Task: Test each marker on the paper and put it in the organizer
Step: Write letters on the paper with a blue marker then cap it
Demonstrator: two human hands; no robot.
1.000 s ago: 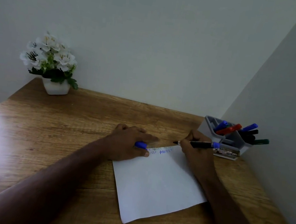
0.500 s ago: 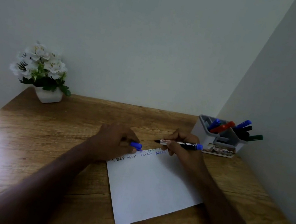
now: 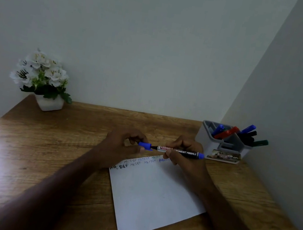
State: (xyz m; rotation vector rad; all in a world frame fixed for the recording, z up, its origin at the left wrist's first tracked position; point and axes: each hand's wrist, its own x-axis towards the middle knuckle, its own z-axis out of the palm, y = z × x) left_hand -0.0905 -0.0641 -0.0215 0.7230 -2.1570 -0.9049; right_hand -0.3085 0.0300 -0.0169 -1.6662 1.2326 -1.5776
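A blue permanent marker [image 3: 182, 151] lies level above the top edge of the white paper [image 3: 153, 200]. My right hand [image 3: 186, 155] grips its barrel. My left hand [image 3: 122, 146] pinches the blue cap [image 3: 145, 145], which meets the marker's tip. Lines of letters in several colours run along the paper's top edge. The grey organizer [image 3: 221, 143] stands at the right by the wall and holds several markers in blue, red, black and green.
A white pot of white flowers [image 3: 43, 81] stands at the back left of the wooden desk [image 3: 42, 157]. Walls close the desk in at the back and on the right.
My right hand lifted the marker off the paper and turned it level. My left hand rose from the sheet and brought the cap to the tip.
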